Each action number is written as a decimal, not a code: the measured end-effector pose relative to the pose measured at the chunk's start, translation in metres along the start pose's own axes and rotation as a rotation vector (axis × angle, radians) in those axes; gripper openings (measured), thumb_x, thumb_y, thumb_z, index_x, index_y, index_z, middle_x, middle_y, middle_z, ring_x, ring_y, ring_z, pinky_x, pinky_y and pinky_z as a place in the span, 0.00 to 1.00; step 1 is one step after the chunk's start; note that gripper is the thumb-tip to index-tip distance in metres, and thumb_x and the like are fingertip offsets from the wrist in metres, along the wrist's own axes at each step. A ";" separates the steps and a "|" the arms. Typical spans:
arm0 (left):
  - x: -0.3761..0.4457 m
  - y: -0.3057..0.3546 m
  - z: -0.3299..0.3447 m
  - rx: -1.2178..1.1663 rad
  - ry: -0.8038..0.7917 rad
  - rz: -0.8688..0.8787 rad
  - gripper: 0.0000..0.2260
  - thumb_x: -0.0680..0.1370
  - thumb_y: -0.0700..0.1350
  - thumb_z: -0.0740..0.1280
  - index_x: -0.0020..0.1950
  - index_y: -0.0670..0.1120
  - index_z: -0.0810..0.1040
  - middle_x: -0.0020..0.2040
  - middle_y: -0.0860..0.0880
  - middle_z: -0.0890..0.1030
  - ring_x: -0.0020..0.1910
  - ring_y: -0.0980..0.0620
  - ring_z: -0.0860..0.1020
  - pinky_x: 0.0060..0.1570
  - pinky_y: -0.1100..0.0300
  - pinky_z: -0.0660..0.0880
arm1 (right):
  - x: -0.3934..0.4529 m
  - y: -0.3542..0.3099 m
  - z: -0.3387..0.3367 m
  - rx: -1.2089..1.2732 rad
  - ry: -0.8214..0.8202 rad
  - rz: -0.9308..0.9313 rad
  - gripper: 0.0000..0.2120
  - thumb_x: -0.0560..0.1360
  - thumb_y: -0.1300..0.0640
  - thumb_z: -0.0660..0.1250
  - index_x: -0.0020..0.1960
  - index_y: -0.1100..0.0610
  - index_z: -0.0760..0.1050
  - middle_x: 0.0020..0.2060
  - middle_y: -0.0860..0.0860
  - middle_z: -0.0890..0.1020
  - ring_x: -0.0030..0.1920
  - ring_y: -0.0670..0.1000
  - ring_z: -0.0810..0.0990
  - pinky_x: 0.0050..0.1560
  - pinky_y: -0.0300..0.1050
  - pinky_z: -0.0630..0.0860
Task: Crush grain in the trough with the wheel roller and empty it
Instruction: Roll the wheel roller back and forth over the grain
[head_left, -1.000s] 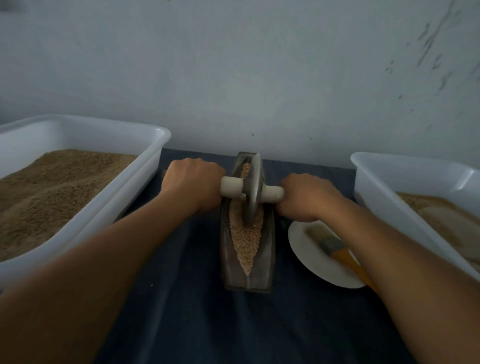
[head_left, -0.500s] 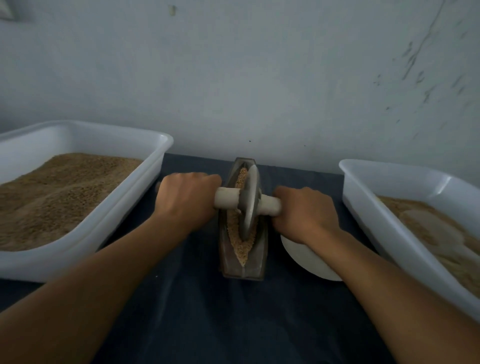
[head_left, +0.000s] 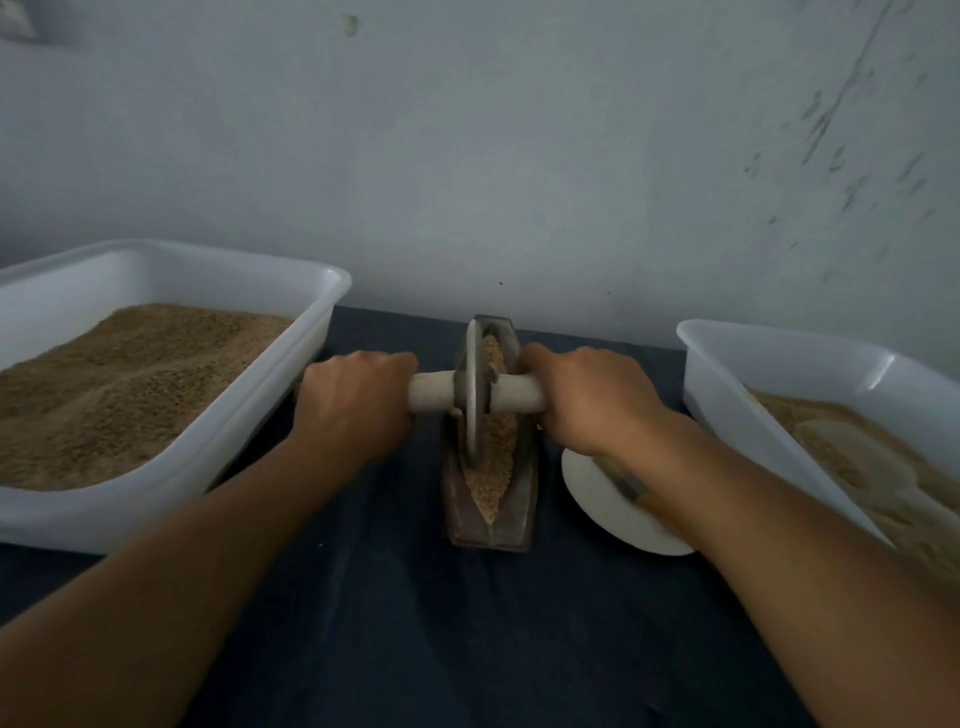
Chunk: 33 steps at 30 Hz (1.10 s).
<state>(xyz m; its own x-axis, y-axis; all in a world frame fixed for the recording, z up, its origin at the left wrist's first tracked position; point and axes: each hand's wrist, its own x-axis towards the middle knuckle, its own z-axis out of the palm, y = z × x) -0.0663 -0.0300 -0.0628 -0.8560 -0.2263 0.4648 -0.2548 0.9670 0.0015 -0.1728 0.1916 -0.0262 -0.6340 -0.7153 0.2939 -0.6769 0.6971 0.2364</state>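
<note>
Centrally, the narrow grey boat-shaped trough sits on the dark blue cloth, loaded with tan grain. The grey metal wheel roller stands at its far half; left hand and right hand grip the axle ends. Crushing appears underway; emptying remains. A pale wall lies beyond

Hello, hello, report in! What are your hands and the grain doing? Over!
Left hand and right hand grip pale wooden axle of grey metal wheel roller. Wheel in narrow metal trough; tan grain inside. Nothing blocking.
</note>
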 end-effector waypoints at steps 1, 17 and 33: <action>-0.001 0.002 0.001 -0.008 -0.004 0.000 0.10 0.74 0.53 0.72 0.44 0.57 0.70 0.41 0.54 0.79 0.38 0.51 0.79 0.37 0.54 0.78 | -0.001 0.002 0.000 -0.002 -0.008 -0.008 0.23 0.74 0.51 0.69 0.66 0.43 0.65 0.34 0.46 0.66 0.34 0.52 0.68 0.27 0.45 0.56; -0.005 0.018 -0.021 0.089 -0.045 0.105 0.11 0.74 0.56 0.72 0.49 0.57 0.73 0.43 0.54 0.79 0.39 0.52 0.77 0.38 0.55 0.74 | -0.043 0.007 0.007 0.111 0.086 0.077 0.12 0.74 0.47 0.67 0.57 0.42 0.70 0.34 0.43 0.73 0.30 0.46 0.66 0.28 0.42 0.55; 0.055 0.015 -0.005 0.083 -0.381 0.077 0.12 0.71 0.57 0.70 0.52 0.57 0.77 0.37 0.55 0.73 0.35 0.53 0.73 0.39 0.53 0.72 | 0.004 0.025 0.046 0.111 0.101 0.107 0.14 0.71 0.42 0.69 0.52 0.42 0.68 0.33 0.43 0.72 0.33 0.51 0.72 0.30 0.44 0.58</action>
<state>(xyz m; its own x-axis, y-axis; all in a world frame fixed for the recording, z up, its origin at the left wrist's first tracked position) -0.1146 -0.0272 -0.0332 -0.9756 -0.1956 0.0994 -0.2053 0.9737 -0.0989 -0.2089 0.2038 -0.0619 -0.6678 -0.6247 0.4048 -0.6481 0.7554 0.0967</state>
